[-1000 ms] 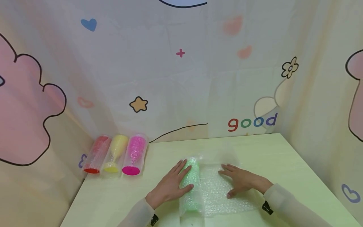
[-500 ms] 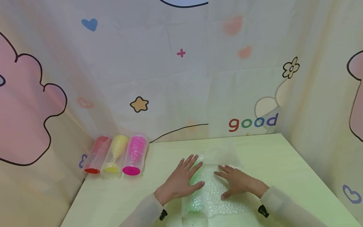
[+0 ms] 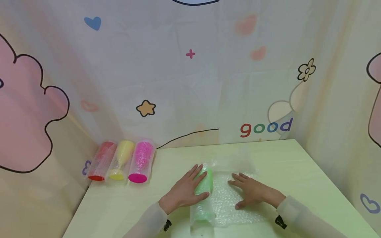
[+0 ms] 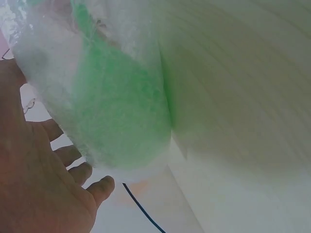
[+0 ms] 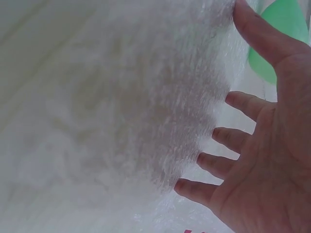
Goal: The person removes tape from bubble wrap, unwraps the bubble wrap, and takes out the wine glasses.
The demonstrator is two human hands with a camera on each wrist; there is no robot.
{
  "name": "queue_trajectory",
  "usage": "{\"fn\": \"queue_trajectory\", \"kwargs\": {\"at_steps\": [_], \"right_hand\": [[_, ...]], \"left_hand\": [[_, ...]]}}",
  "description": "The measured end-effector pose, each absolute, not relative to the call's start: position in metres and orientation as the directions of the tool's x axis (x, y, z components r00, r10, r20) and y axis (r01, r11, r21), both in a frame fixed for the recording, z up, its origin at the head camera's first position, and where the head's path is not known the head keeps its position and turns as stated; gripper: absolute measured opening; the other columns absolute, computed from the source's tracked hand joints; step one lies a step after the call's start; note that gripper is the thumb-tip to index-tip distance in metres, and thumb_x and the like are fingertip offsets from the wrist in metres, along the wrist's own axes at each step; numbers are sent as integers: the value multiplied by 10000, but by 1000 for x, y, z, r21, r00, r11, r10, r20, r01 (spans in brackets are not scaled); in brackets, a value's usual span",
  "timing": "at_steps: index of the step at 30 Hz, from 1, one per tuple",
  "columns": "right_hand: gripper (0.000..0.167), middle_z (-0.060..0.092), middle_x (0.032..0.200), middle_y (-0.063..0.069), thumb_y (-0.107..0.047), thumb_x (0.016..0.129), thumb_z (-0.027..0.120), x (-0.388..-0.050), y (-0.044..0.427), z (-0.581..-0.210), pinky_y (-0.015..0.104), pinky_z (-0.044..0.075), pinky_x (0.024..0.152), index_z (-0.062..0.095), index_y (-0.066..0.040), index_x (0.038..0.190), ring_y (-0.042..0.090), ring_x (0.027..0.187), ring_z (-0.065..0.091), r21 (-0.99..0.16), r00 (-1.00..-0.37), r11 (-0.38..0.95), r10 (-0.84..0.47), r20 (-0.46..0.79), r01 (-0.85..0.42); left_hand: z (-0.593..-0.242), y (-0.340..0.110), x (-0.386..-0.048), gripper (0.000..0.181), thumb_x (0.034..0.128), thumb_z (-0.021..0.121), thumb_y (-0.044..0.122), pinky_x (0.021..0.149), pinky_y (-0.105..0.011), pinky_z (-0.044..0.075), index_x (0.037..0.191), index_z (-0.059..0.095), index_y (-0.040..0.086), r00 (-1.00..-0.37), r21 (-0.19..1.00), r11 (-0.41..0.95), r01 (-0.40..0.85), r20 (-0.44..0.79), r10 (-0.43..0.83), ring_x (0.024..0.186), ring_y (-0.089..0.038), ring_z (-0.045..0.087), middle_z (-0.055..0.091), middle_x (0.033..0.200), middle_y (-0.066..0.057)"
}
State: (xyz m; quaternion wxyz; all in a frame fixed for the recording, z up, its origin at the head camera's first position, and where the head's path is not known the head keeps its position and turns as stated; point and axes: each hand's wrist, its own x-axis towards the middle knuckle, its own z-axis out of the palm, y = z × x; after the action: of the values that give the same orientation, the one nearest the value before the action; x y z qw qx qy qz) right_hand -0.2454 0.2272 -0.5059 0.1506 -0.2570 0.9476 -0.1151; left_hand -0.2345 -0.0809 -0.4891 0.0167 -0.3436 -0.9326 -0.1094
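Note:
A green object [image 3: 205,215] partly rolled in clear bubble wrap lies lengthwise on the table. My left hand [image 3: 185,191] rests on top of it, fingers spread. In the left wrist view the green object [image 4: 121,107] shows through the wrap beside the left hand [image 4: 48,174]. Flat bubble wrap [image 3: 223,211] extends to the right, and my right hand [image 3: 253,190] touches it with spread fingers. The right wrist view has the right hand's fingertips on the bubble wrap [image 5: 146,97], with the right hand [image 5: 272,145] extended and part of the green object [image 5: 284,24] beyond the thumb.
At the back left of the table [image 3: 297,172] lie three wrapped items side by side: a red one [image 3: 102,160], a yellow one [image 3: 122,158] and a pink one [image 3: 142,160]. A patterned curtain [image 3: 166,76] hangs behind and at both sides.
The left hand and the green roll moved right, then the hand came partway back left as the green object showed more clearly. My right hand shifted slightly left and back right.

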Motion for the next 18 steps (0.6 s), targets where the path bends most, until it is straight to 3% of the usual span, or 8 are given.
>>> {"fn": "queue_trajectory", "kwargs": {"at_steps": [7, 18], "right_hand": [[958, 285, 1607, 167, -559, 700, 808, -245, 231, -505, 648, 308, 1121, 440, -139, 1479, 464, 1473, 230, -290, -806, 818, -559, -196, -497], [958, 254, 1631, 111, -582, 699, 795, -250, 236, -509, 632, 289, 1144, 425, -197, 1494, 414, 1499, 203, -295, -818, 840, -525, -235, -455]], "left_hand": [[-493, -95, -232, 779, 956, 411, 632, 1208, -429, 289, 1577, 217, 204, -790, 241, 757, 608, 89, 607, 1552, -233, 62, 73, 1676, -31], [-498, -118, -228, 783, 953, 425, 636, 1165, -435, 360, 1577, 222, 209, -819, 278, 775, 568, 96, 566, 1547, -239, 110, 70, 1677, 9]]}}
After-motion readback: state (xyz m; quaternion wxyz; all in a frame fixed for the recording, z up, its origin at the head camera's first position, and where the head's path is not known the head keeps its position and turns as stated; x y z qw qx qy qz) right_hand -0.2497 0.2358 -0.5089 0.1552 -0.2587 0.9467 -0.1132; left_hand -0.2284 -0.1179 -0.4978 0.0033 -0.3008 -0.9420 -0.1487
